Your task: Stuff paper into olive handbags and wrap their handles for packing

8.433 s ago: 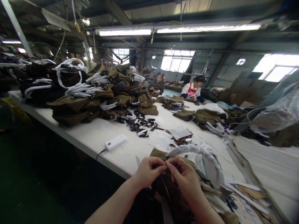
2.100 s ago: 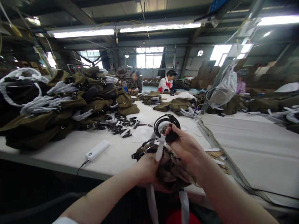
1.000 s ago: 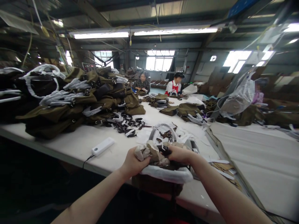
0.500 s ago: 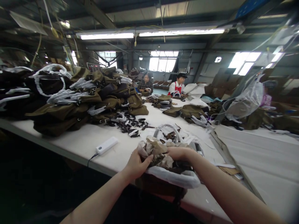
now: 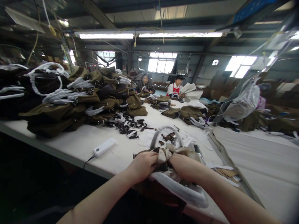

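Note:
An olive-brown handbag (image 5: 153,190) stands at the table's front edge with its mouth up. White wrapping covers its near handle (image 5: 179,189) and its far handle (image 5: 167,129). Crumpled beige paper (image 5: 168,151) bulges out of the opening. My left hand (image 5: 142,165) is at the bag's left rim, closed on the paper beside a zipper edge (image 5: 151,150). From the right, my right hand (image 5: 184,166) reaches into the mouth against the same paper; its fingertips are hidden there.
Olive bags (image 5: 56,115) are heaped at the left. Dark straps (image 5: 127,124) lie beyond my hands, and a white power bank (image 5: 104,147) with a cable is nearer. Cardboard pieces (image 5: 225,172) lie at the right. Two people (image 5: 174,89) work at the far end.
My left hand has moved from the raised paper onto the bag's left rim. The paper sits lower in the opening, and the zipper edge now shows. The near handle hangs lower.

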Demonstrator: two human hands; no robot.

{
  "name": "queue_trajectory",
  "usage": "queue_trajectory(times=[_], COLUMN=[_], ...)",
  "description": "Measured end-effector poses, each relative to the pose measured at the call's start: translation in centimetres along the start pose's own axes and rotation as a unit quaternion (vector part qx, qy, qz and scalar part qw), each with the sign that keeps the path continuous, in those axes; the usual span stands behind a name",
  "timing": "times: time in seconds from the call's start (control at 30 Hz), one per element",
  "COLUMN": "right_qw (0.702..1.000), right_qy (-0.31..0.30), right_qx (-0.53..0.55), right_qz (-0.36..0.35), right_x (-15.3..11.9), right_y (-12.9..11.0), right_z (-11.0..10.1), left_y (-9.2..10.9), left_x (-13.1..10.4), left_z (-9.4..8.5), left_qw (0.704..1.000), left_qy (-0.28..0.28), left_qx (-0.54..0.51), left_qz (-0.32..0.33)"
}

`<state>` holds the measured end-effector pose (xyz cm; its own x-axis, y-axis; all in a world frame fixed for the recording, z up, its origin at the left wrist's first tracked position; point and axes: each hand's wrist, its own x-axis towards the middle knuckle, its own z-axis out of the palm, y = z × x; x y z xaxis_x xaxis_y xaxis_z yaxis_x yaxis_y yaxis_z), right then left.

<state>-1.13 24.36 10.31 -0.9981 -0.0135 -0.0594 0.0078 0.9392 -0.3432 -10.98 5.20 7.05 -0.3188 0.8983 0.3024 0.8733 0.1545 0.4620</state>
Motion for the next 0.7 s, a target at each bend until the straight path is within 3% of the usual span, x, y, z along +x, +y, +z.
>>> queue_trajectory(times=[0.03,0.1,0.17,0.2,0.23,0.3,0.37,0.53,0.7], right_qw=[1.0,0.991,0.96,0.945,0.94,0.954,0.976,0.997,0.979], right_qy=[0.015,0.108,0.228,0.256,0.251,0.181,0.116,0.064,0.065], right_qx=[-0.021,-0.074,-0.123,-0.131,-0.125,-0.081,-0.037,-0.026,0.162], right_qz=[0.002,0.03,0.105,0.154,0.197,0.226,0.181,0.025,0.103], right_x=[-1.0,-3.2,-5.1,-5.9,-6.5,-7.1,-7.0,-4.5,-0.8], right_y=[0.1,1.2,3.1,4.2,5.1,6.1,5.3,0.1,-0.1], right_z=[-1.0,-3.0,-4.1,-4.3,-4.2,-3.4,-2.3,0.8,5.5], left_y=[0.0,-0.1,-0.1,0.0,0.1,0.5,0.9,1.7,1.1], left_x=[0.5,1.5,2.4,2.7,2.9,3.1,3.2,3.2,3.7], left_z=[-0.2,0.0,0.5,0.9,1.2,1.9,2.4,3.1,3.5], left_qw=[0.999,0.991,0.983,0.98,0.978,0.977,0.976,0.967,0.96], left_qy=[-0.036,-0.101,-0.144,-0.154,-0.158,-0.158,-0.16,-0.183,-0.201], left_qx=[0.028,0.076,0.102,0.111,0.117,0.125,0.125,0.136,0.141], left_qz=[-0.014,-0.042,-0.056,-0.061,-0.065,-0.07,-0.079,-0.112,-0.137])
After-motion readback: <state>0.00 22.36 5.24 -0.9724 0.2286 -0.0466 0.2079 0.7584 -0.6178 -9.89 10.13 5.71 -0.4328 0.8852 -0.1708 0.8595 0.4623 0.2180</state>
